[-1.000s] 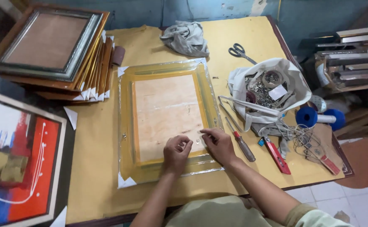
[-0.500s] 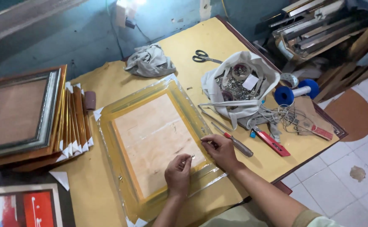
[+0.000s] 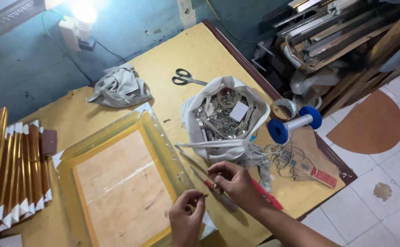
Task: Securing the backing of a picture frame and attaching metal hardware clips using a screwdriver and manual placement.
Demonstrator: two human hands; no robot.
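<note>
On the yellow worktable (image 3: 200, 55), both hands (image 3: 186, 219) (image 3: 234, 180) pinch a small nail (image 3: 205, 195).

Bare tabletop (image 3: 195, 50) beyond scissors (image 3: 187, 77)

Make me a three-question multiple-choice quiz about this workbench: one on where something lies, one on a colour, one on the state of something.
1. Where do the scissors lie?
A. Inside the bag
B. On the table beyond the bag
C. On the frame

2. What colour are the spool's ends?
A. Blue
B. Red
C. Green

3. How is the white bag?
A. Tied shut
B. Folded flat
C. Open, with metal bits showing

Answers: 1 B, they rest on the bare table past the bag. 2 A, both round ends are blue. 3 C, its mouth gapes over shiny metal pieces.
</note>
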